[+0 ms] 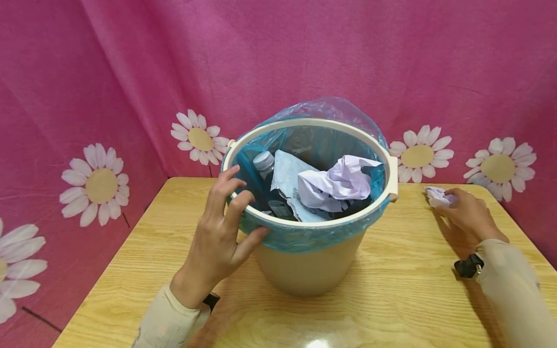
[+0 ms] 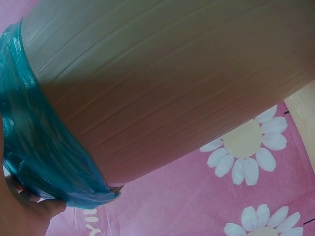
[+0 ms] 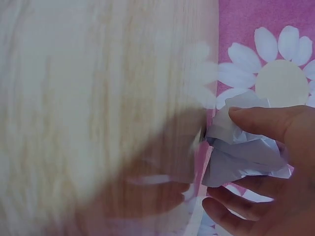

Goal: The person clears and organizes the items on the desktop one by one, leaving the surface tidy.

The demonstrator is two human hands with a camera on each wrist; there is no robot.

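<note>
A beige waste bin (image 1: 311, 270), lined with a blue plastic bag (image 1: 296, 239), stands upright on the table. My left hand (image 1: 219, 232) holds the near left of its rim, fingertips over the edge and thumb against the outside; in the left wrist view the thumb touches the bag (image 2: 54, 147). Inside lie a crumpled white paper (image 1: 335, 186), a pale blue torn packet (image 1: 289, 179) and a capped bottle (image 1: 264, 164). Off to the right, my right hand (image 1: 470, 215) pinches another crumpled paper (image 3: 246, 152) between thumb and fingers, at the tabletop.
The wooden table (image 1: 409, 285) ends at a pink curtain (image 1: 278, 53) printed with white flowers, behind and on both sides. A handle end (image 1: 392, 179) sticks out at the right of the bin's rim.
</note>
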